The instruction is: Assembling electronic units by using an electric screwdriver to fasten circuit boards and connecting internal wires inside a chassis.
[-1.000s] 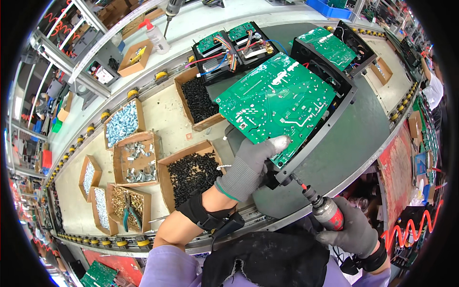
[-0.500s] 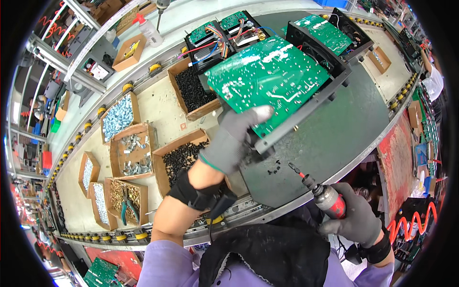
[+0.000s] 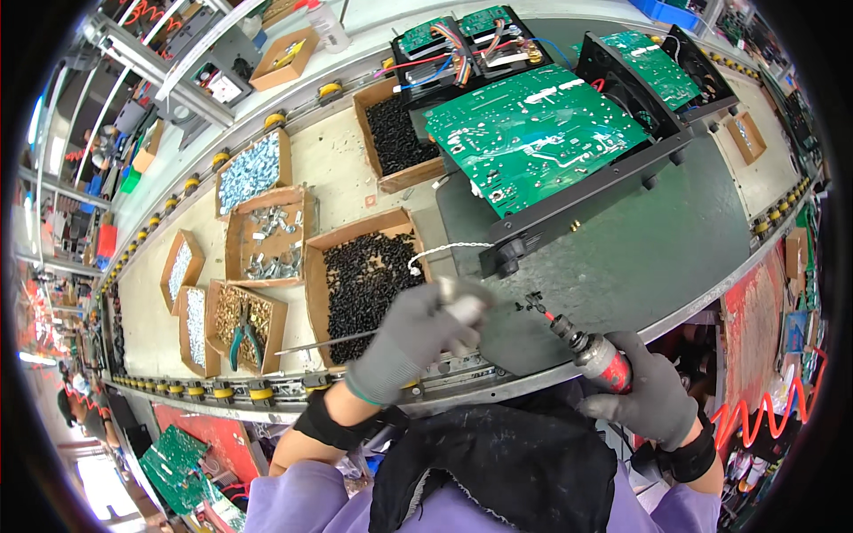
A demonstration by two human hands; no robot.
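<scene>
My right hand (image 3: 653, 391), gloved in grey, is wrapped around a red and grey power screwdriver (image 3: 604, 360). Its bit points up and left over the dark green mat, and small black screws (image 3: 535, 303) are at the tip. My left hand (image 3: 413, 333), also gloved, is beside the box of black screws (image 3: 369, 275); motion smears its fingers, so whether they hold anything does not show. Beyond both hands, a green circuit board (image 3: 538, 138) lies in a black chassis (image 3: 591, 191). A white twisted cord (image 3: 453, 246) runs from the chassis corner to the screw box.
Cardboard boxes of small parts stand at left, including one with metal clips (image 3: 271, 235) and one with brass pieces; pliers (image 3: 244, 342) lie on the latter. A thin metal rod (image 3: 324, 344) is near my left hand. Another chassis with a board (image 3: 653, 71) is at far right.
My left hand has come off the board's near corner and moved down and left. The screwdriver tip has reached the small black screws on the mat. The view has shifted, and the white cord now shows.
</scene>
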